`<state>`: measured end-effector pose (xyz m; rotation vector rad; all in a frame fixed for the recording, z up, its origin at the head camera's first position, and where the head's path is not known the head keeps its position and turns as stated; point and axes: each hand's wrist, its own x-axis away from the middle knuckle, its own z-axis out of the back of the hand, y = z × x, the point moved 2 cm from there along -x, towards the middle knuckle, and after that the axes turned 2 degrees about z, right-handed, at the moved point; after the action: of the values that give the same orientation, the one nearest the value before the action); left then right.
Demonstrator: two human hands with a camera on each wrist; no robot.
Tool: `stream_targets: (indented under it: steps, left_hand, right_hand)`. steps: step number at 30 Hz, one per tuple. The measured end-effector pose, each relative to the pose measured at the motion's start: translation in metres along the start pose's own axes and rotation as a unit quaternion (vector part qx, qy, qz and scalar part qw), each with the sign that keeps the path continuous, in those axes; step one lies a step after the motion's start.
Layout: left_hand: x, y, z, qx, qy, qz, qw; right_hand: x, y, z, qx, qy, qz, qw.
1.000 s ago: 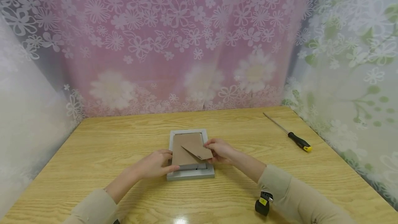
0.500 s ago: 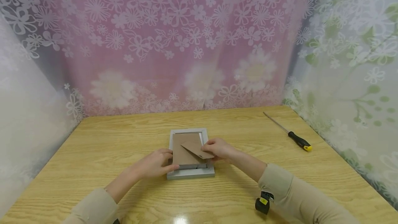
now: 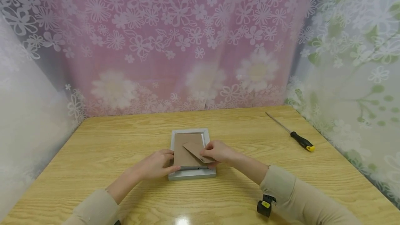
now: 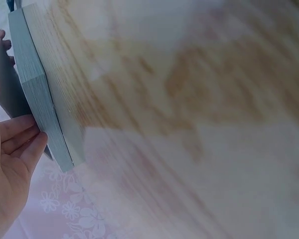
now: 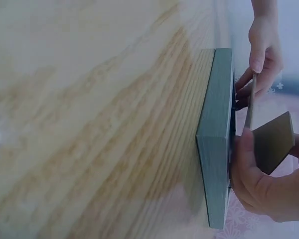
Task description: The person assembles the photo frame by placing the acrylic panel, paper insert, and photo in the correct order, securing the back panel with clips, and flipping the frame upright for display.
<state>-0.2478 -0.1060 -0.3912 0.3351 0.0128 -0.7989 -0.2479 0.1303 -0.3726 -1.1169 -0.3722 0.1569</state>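
Picture frame [image 3: 192,174] face down on the wood-grain counter [image 3: 134,127], with its brown backing board [image 3: 182,157] over the opening. In the right wrist view the board stands edge-on, a little proud of the frame and not seated in it; a gap shows along the frame's near end. The stand flap [image 3: 197,150] sticks up at a slant from the board, over the right half of the frame.

Left hand [image 3: 156,165], at the frame's left side: nearly closed, the board's edge pinched between thumb and fingers. Right hand [image 3: 220,152], at the frame's right side: also nearly closed, gripping the board near its edge, with fingertips on the flap.

Progress, as judged: the board is freed from the recess at least in part, and both hands have a firm hold. Whether it is being lifted out or fitted in cannot be told; either way, the move looks unfinished. What lies beneath the board is hidden.

The screwdriver [image 3: 302,141], well to the right of the frame, lies unused on the counter.
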Motion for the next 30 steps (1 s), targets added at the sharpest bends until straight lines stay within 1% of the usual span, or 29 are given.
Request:
stream_targets:
  steps: [2,5,8,10,12,15,17,19,21,24,26,30]
  left_hand:
    - [0.0,0.001,0.0,0.003,-0.003,0.001,1.0]
    - [0.0,0.001,0.0,0.005,-0.005,0.0,1.0]
    - [0.001,0.001,0.0,0.005,-0.006,0.002,1.0]
    - [0.002,0.0,0.001,0.012,-0.009,0.011,0.9998]
    - [0.002,-0.001,0.001,0.019,-0.014,0.02,0.9995]
    - [0.002,-0.001,0.002,0.021,-0.014,0.02,0.9995]
    - [0.001,-0.001,0.002,0.015,-0.009,0.014,0.9997]
    - [0.001,-0.001,0.002,0.006,-0.005,0.006,1.0]
    - [0.0,-0.001,0.002,-0.001,-0.001,-0.004,1.0]
    - [-0.001,-0.001,0.001,-0.009,0.002,-0.017,0.9998]
    - [-0.001,0.0,0.001,-0.011,0.003,-0.021,0.9997]
    - [-0.002,0.001,0.0,-0.015,0.0,-0.022,0.9996]
  right_hand:
    - [0.0,0.003,0.0,-0.041,0.002,-0.005,0.9991]
    - [0.0,0.007,0.0,-0.101,0.011,-0.011,0.9947]
    - [0.001,0.009,0.0,-0.139,0.013,-0.013,0.9901]
    - [0.001,0.009,0.0,-0.139,0.014,-0.018,0.99]
    - [0.002,0.008,-0.001,-0.114,0.014,-0.015,0.9932]
    - [0.002,0.006,-0.001,-0.03,0.021,-0.002,0.9993]
    - [0.001,0.005,0.0,0.026,0.026,0.011,0.9993]
    - [0.0,0.005,0.0,0.065,0.031,0.017,0.9972]
    - [-0.002,0.007,0.001,0.065,0.029,0.018,0.9973]
    - [-0.005,0.012,0.002,0.036,0.026,0.008,0.999]
    - [-0.005,0.014,0.004,0.012,0.03,-0.005,0.9995]
    - [-0.007,0.013,0.008,-0.008,0.042,-0.027,0.9987]
